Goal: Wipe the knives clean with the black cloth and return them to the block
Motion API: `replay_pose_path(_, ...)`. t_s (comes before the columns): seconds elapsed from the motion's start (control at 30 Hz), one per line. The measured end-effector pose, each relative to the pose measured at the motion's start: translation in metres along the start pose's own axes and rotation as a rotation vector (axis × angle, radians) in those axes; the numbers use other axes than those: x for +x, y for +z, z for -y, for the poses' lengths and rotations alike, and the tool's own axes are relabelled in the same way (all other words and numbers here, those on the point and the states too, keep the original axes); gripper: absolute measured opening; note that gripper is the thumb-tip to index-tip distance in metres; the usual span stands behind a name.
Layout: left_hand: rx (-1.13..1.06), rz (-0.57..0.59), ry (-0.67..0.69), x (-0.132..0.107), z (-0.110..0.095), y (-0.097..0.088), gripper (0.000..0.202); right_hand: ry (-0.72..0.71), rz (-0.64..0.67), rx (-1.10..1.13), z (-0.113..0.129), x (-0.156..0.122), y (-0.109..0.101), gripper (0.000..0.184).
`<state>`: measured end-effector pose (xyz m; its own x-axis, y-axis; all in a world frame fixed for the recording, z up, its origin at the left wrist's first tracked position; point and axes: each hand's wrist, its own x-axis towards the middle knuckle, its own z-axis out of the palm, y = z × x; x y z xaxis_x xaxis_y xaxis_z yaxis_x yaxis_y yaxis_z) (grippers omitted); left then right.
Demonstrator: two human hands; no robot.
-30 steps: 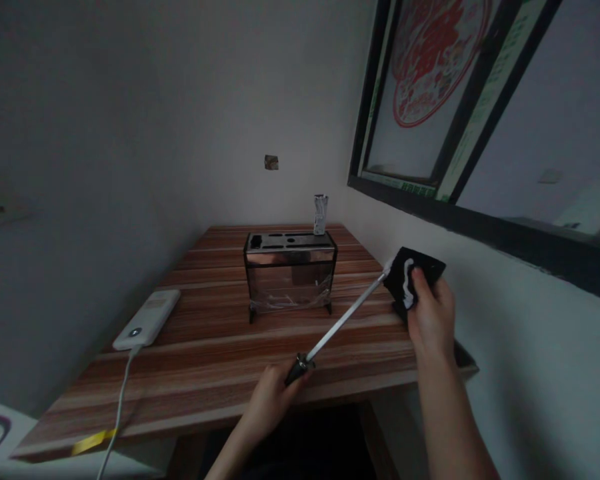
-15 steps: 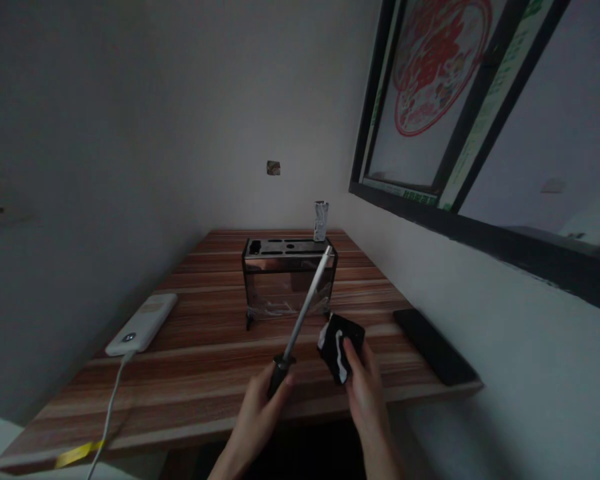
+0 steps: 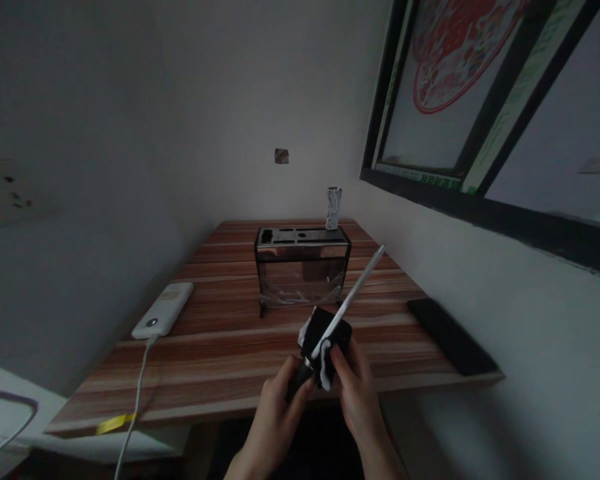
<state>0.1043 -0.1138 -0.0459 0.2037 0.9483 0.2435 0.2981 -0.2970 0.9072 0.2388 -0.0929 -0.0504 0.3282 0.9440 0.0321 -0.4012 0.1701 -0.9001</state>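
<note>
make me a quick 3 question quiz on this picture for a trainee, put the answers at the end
1. Which hand grips the handle of the rod?
2. True or false: the black slab lies to the right of the rack.
3. What does the right hand hold?
a) the black slab
b) a cloth
c) a cord

Key:
1. The left hand
2. True
3. b

There are two hands (image 3: 277, 403), one rod (image 3: 349, 301), one rack (image 3: 303, 267), apparently one cloth (image 3: 317, 325).
</note>
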Motion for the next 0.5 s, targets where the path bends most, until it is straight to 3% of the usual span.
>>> replay_pose_path(0.3,0.046,-0.014,-0.027,0.002,0.007,0.001,0.019,-0.004,0.174,-0.087,0.012,0.000,-0.001,0.035)
replay_pose_path(0.5,0.118,0.095,-0.050,0.004,0.006,-0.008,0.016,-0.066,0.208,-0.284,0.024,-0.004,0.002,0.029)
